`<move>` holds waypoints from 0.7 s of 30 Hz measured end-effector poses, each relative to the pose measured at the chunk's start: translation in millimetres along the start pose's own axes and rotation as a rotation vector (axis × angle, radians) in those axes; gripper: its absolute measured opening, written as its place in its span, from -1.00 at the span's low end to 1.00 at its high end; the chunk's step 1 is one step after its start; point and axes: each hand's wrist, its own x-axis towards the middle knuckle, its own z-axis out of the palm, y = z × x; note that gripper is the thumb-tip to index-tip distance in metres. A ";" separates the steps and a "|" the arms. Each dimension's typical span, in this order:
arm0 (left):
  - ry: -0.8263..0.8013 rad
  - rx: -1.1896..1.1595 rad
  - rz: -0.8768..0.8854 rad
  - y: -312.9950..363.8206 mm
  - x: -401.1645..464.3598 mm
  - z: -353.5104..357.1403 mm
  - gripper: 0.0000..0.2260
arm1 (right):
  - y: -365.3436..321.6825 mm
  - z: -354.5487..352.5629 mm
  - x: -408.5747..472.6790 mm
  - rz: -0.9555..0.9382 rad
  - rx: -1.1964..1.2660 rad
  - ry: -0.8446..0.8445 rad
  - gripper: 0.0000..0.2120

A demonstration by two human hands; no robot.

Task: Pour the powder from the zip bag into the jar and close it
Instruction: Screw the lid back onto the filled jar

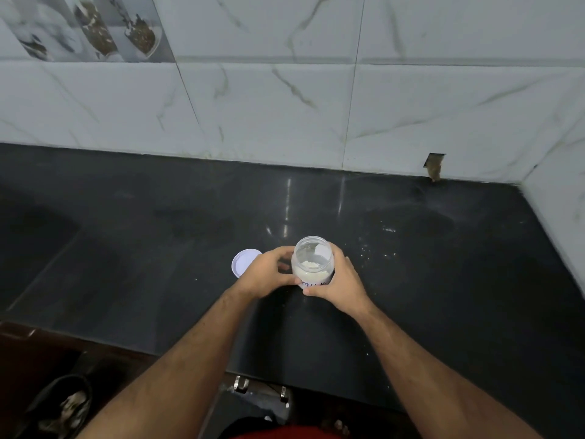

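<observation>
Gripping the open jar (312, 264) w/ both hands, left hand (265, 271) and right hand (338, 282) curled round its sides, mid desk (443, 280). I see white powder (309, 265) inside; lid (243, 262) lies just left, nr my left hand.

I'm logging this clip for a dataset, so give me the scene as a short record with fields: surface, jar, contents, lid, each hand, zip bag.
surface: dark counter against a marble-tiled wall
jar: clear jar, upright, open at the top
contents: pale powder inside
lid: white lid lying on the counter, left of the jar, partly behind the left hand
left hand: left hand holds the jar's left side
right hand: right hand grips the jar's right side
zip bag: not in view
</observation>
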 end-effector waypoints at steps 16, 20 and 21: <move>0.013 0.731 -0.146 -40.1 12.0 -65.7 -0.07 | -29.2 21.3 10.0 0.080 0.074 0.139 -0.25; 0.038 0.690 -0.120 -43.5 17.0 -61.5 -0.20 | -32.3 18.7 9.1 0.107 0.113 0.136 -0.26; 0.043 0.657 -0.123 -43.3 18.8 -61.3 -0.22 | -32.1 17.9 9.1 0.114 0.123 0.131 -0.26</move>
